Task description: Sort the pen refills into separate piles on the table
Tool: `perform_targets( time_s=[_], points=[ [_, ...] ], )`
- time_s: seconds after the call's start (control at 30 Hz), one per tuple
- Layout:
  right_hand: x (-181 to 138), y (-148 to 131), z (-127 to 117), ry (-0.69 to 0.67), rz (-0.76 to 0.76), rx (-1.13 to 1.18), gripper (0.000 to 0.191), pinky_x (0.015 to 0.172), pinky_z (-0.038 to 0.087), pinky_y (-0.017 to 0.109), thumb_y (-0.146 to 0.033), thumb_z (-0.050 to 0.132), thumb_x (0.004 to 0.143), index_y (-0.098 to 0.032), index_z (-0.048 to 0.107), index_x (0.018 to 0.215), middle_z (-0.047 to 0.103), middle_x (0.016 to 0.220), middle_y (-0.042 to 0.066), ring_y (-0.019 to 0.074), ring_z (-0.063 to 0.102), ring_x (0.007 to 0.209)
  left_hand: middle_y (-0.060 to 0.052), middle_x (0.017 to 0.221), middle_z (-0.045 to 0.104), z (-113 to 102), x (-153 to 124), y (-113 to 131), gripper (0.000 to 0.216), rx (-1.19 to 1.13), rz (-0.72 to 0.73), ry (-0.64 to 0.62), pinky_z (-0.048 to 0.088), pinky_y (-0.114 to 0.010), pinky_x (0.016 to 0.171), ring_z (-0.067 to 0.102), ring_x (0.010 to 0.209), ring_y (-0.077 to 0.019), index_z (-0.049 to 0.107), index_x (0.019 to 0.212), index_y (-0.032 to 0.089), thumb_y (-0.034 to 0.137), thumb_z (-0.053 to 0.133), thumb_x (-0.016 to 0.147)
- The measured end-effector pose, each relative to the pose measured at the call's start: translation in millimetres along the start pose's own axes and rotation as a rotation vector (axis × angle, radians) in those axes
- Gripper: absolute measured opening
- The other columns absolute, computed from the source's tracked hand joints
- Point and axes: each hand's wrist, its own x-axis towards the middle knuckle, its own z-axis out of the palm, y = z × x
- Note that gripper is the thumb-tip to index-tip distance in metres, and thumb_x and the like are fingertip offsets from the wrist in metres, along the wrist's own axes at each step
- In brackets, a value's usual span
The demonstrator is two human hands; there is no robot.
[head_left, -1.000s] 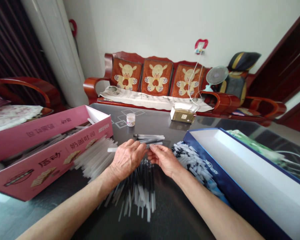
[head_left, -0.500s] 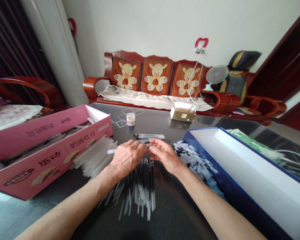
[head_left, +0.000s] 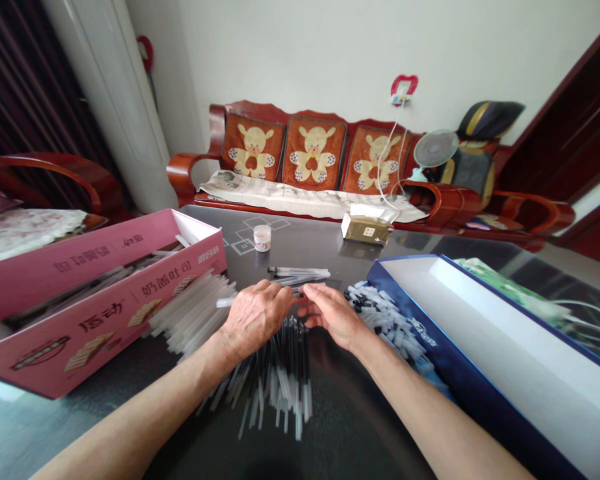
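My left hand (head_left: 260,310) is closed over a translucent pen barrel (head_left: 225,303), whose pale end sticks out on the left. My right hand (head_left: 333,313) is bent toward it, thumb and fingertips meeting close to the left fingers. What these fingertips pinch is mostly hidden. Under and in front of both hands lies a fanned pile of pen refills (head_left: 290,373), dark toward the far ends and clear toward me. Several pens (head_left: 300,273) lie just beyond the hands. Translucent barrels (head_left: 190,317) are heaped to the left, and small white and black pen caps (head_left: 387,317) to the right.
A long pink box (head_left: 105,320) with tubes inside stands on the left. On the right is an open blue box (head_left: 430,340). A small white jar (head_left: 262,239) and a tissue box (head_left: 366,229) stand farther back on the dark table (head_left: 370,427). Behind it is a wooden sofa (head_left: 190,170).
The right fingers have shifted slightly, with the fingertips drawn closer together beside the left hand. The left hand and the barrel stay almost in place.
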Motion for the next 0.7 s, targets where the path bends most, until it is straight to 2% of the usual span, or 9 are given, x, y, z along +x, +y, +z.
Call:
perform_targets(
  time_s=[0.07,0.13,0.23,0.33,0.43,0.53,0.63,0.7],
  points=[
    [1.1,2.8,0.7,0.045,0.009,-0.069,0.034,0.045,0.043,0.019,-0.051,0.064,0.078,-0.016,0.065,0.079,0.065,0.071,0.003,0.0108,0.058,0.057,-0.002,0.068,0.059,-0.2,0.1,0.4,0.027,-0.005,0.000,-0.008,0.035,-0.028,0.058,0.053,0.066,-0.0159,0.060,0.078,0.019,0.032,0.043,0.095],
    [1.6,4.2,0.8,0.038,-0.027,-0.085,0.034,0.045,0.041,0.018,-0.050,0.066,0.076,-0.015,0.064,0.074,0.064,0.067,0.003,0.0103,0.057,0.057,-0.002,0.067,0.059,-0.1,0.2,0.5,0.027,-0.004,0.003,-0.010,0.035,-0.028,0.059,0.053,0.066,-0.0159,0.060,0.077,0.019,0.032,0.043,0.095],
    [0.6,2.0,-0.6,-0.039,-0.054,0.022,0.028,0.049,0.045,0.018,-0.040,0.075,0.069,-0.018,0.065,0.083,0.065,0.075,0.001,0.0114,0.061,0.066,-0.002,0.067,0.060,0.2,0.5,0.1,0.025,-0.002,0.001,-0.008,0.035,-0.028,0.059,0.053,0.065,-0.0160,0.060,0.079,0.019,0.032,0.044,0.094],
    [-0.5,-1.3,-1.5,-0.109,0.010,0.110,0.033,0.051,0.048,0.018,-0.036,0.076,0.069,-0.022,0.063,0.097,0.068,0.085,0.000,0.0128,0.064,0.073,-0.001,0.067,0.060,0.3,0.5,-0.3,0.026,0.001,0.002,-0.007,0.035,-0.027,0.059,0.053,0.065,-0.0161,0.060,0.080,0.019,0.032,0.043,0.095],
    [0.1,0.3,-0.5,-0.031,0.084,0.023,0.031,0.042,0.043,0.017,-0.048,0.063,0.080,-0.018,0.064,0.088,0.068,0.076,0.003,0.0110,0.062,0.059,-0.002,0.067,0.059,0.2,0.4,0.1,0.027,0.000,0.005,-0.023,0.035,-0.028,0.059,0.053,0.065,-0.0164,0.060,0.079,0.019,0.033,0.042,0.095],
    [1.3,4.3,0.4,0.046,0.057,-0.072,0.035,0.038,0.039,0.016,-0.049,0.062,0.082,-0.015,0.063,0.076,0.064,0.064,0.002,0.0081,0.057,0.048,-0.002,0.067,0.059,0.4,0.4,0.4,0.028,-0.005,0.005,-0.037,0.035,-0.028,0.059,0.053,0.065,-0.0163,0.059,0.077,0.019,0.032,0.042,0.095],
    [1.1,3.2,-1.1,-0.010,0.011,-0.020,0.027,0.041,0.041,0.015,-0.042,0.069,0.077,-0.015,0.064,0.077,0.065,0.068,0.001,0.0075,0.058,0.053,-0.002,0.068,0.060,0.7,0.4,0.1,0.027,-0.012,-0.002,-0.043,0.035,-0.028,0.059,0.053,0.066,-0.0162,0.060,0.079,0.019,0.032,0.043,0.095],
    [0.2,-0.5,-2.7,-0.072,0.022,0.051,0.023,0.045,0.045,0.015,-0.035,0.074,0.073,-0.017,0.065,0.084,0.066,0.072,0.001,0.0093,0.062,0.060,-0.002,0.068,0.060,0.7,0.4,-0.3,0.026,-0.013,-0.007,-0.042,0.035,-0.027,0.059,0.053,0.066,-0.0161,0.060,0.080,0.019,0.031,0.043,0.095]
  ],
)
